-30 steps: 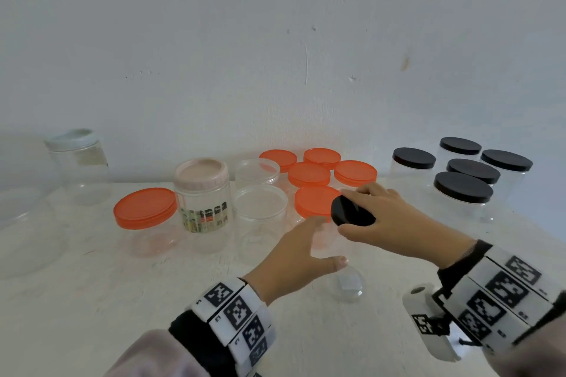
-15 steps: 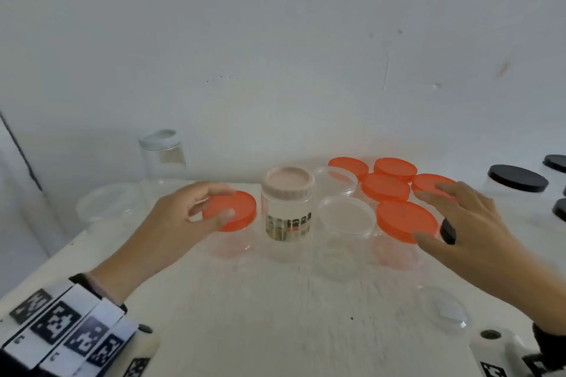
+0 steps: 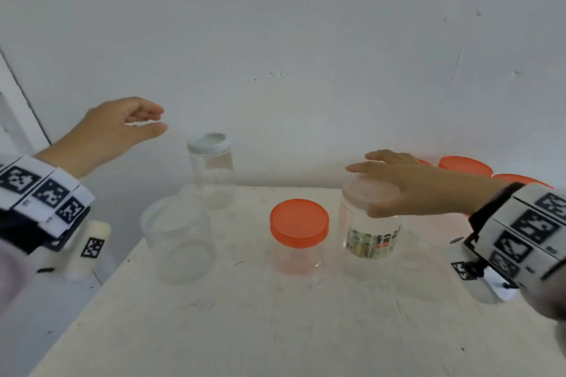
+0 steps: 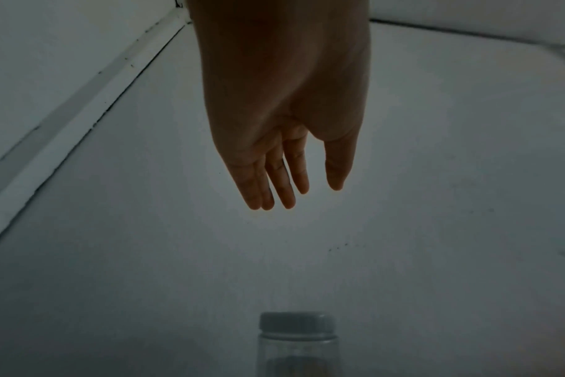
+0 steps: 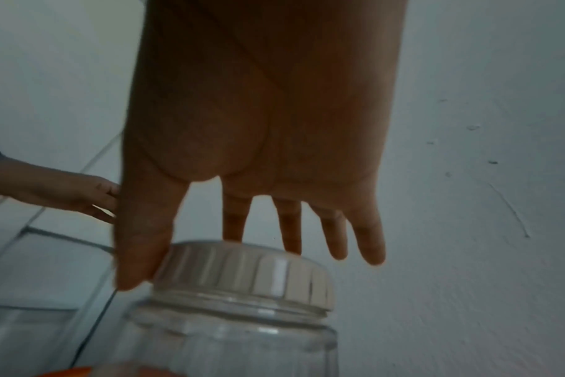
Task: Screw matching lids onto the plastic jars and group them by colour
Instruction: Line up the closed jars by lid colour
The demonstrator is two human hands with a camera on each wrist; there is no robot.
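Observation:
My right hand point(image 3: 364, 190) lies over the beige ribbed lid point(image 5: 242, 270) of a clear labelled jar point(image 3: 372, 242). The thumb point(image 5: 136, 255) touches the lid's side and the fingers point(image 5: 368, 242) stretch straight past the top. My left hand point(image 3: 159, 122) hangs in the air, empty, with relaxed fingers point(image 4: 274, 188), up and left of a tall clear jar with a pale lid point(image 3: 208, 144); that jar point(image 4: 295, 339) stands below the fingers. An orange-lidded jar point(image 3: 298, 223) stands between the hands.
A wide clear jar without a lid point(image 3: 177, 239) stands at the table's left edge point(image 3: 101, 285). More orange lids point(image 3: 464, 165) show behind my right wrist. The white wall runs close behind the jars.
The view has swung left. My left hand let go of the orange-lidded jar and rose towards the tall jar. My right hand moved left onto the beige lid; the black lid is out of sight.

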